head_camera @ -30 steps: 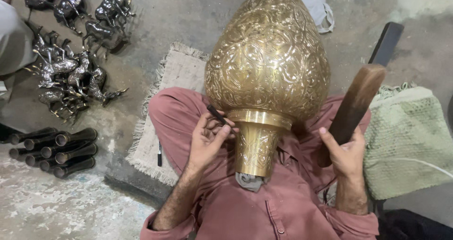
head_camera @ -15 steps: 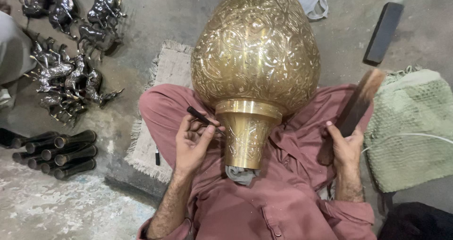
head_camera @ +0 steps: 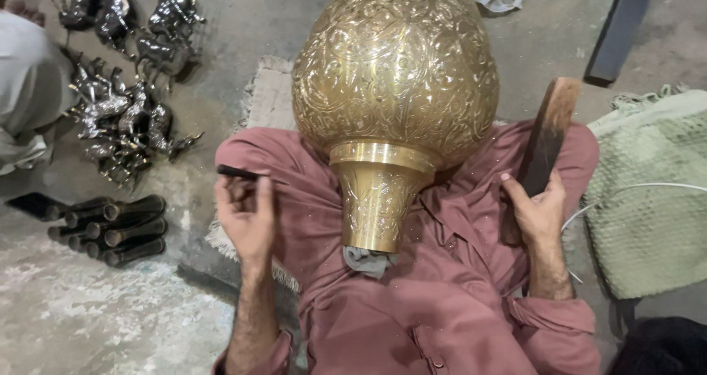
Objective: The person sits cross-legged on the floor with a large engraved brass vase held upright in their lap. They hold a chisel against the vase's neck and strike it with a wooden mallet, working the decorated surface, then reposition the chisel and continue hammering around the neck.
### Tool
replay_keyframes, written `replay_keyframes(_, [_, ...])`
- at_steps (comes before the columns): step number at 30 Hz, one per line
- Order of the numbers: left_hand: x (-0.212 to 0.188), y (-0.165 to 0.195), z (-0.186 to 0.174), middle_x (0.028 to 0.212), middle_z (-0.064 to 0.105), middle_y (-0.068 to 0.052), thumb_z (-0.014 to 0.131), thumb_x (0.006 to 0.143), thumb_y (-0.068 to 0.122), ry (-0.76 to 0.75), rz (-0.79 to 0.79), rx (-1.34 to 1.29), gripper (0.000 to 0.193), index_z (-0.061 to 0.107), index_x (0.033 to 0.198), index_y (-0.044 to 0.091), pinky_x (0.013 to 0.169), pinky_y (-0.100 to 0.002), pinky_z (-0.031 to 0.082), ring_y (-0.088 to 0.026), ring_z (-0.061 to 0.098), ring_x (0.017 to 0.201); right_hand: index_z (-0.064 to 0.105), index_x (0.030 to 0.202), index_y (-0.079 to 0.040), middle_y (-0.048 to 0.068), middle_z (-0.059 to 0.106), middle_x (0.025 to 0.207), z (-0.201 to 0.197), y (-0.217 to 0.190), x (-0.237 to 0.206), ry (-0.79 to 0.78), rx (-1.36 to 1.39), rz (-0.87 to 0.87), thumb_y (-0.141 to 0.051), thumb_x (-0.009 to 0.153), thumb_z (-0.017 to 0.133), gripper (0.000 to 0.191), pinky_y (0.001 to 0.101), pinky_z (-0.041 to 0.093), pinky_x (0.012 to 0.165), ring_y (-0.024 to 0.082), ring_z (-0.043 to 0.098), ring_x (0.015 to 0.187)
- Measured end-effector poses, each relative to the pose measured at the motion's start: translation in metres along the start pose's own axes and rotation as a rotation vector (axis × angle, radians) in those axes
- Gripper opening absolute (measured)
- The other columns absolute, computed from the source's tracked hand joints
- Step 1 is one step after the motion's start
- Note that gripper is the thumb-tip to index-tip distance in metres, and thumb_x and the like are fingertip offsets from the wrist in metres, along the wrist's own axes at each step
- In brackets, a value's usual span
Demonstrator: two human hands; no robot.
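A large engraved brass vase (head_camera: pixel 394 88) lies across my lap, its narrow neck (head_camera: pixel 375 198) pointing toward me and a grey rag (head_camera: pixel 368 261) stuffed at its mouth. My left hand (head_camera: pixel 247 216) is off to the left of the neck, apart from the vase, fingers closed around a thin dark tool (head_camera: pixel 237 172). My right hand (head_camera: pixel 536 209) grips a flat wooden mallet (head_camera: pixel 549 135) held upright to the right of the vase.
Dark metal animal figurines (head_camera: pixel 121 88) are piled on the floor at left, with several dark tubes (head_camera: pixel 110 228) below them. Another person's pale sleeve (head_camera: pixel 29 88) is at far left. A green woven cushion (head_camera: pixel 648 205) lies at right, a black bar (head_camera: pixel 618 29) beyond it.
My left hand has pulled away from the vase neck to the left with the thin tool. The mallet in my right hand stays up at the right.
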State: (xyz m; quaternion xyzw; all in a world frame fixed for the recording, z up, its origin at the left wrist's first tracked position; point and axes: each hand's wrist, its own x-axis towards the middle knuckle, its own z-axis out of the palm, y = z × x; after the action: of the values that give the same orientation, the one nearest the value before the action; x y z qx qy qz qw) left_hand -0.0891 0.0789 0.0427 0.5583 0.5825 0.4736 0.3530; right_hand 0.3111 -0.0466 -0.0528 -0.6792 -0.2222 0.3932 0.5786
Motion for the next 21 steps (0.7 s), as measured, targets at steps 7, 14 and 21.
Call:
replay_keyframes(7, [0.011, -0.041, -0.015, 0.102, 0.066, 0.0, 0.073, 0.099, 0.004, 0.135, -0.118, -0.138, 0.034, 0.054, 0.127, 0.001, 0.082, -0.021, 0.048, -0.006, 0.059, 0.09, 0.058, 0.122, 0.0, 0.003, 0.07, 0.099, 0.003, 0.004, -0.002, -0.012, -0.095, -0.065, -0.007, 0.094, 0.081, 0.037, 0.023, 0.053, 0.069, 0.008, 0.065, 0.079])
replay_keyframes(14, [-0.006, -0.04, 0.0, 0.099, 0.062, 0.004, 0.074, 0.098, 0.007, 0.093, -0.168, -0.144, 0.029, 0.058, 0.122, 0.004, 0.077, -0.02, 0.047, -0.004, 0.054, 0.085, 0.06, 0.12, -0.001, 0.003, 0.07, 0.092, 0.007, -0.007, -0.004, 0.07, -0.249, 0.012, -0.013, 0.09, 0.083, 0.04, 0.0236, 0.05, 0.06, 0.008, 0.062, 0.07])
replay_keyframes(21, [-0.013, -0.019, 0.025, 0.109, 0.072, -0.004, 0.072, 0.097, 0.008, -0.23, -0.216, -0.305, 0.031, 0.058, 0.124, 0.004, 0.091, -0.026, 0.054, -0.011, 0.067, 0.102, 0.061, 0.121, 0.001, 0.001, 0.072, 0.098, 0.011, -0.011, 0.002, 0.041, -0.186, -0.043, -0.013, 0.091, 0.083, 0.039, 0.0203, 0.051, 0.064, 0.004, 0.064, 0.075])
